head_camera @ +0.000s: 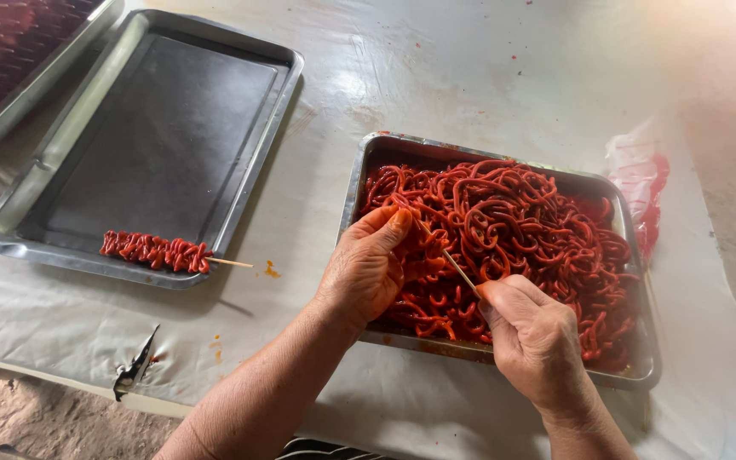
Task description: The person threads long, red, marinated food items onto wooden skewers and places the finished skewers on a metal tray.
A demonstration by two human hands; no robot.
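A metal tray in front of me is piled with red, sauce-coated strips. My right hand pinches the near end of a thin wooden skewer over the tray. My left hand reaches into the pile and grips a red strip at the skewer's far tip, fingers stained red. A second, larger metal tray lies to the left, holding one finished skewer of folded red strips along its near edge, stick end pointing right.
A third tray with dark red rows sits at the top left corner. A crumpled clear plastic bag with red smears lies right of the full tray. The white table cover has a tear near the front edge.
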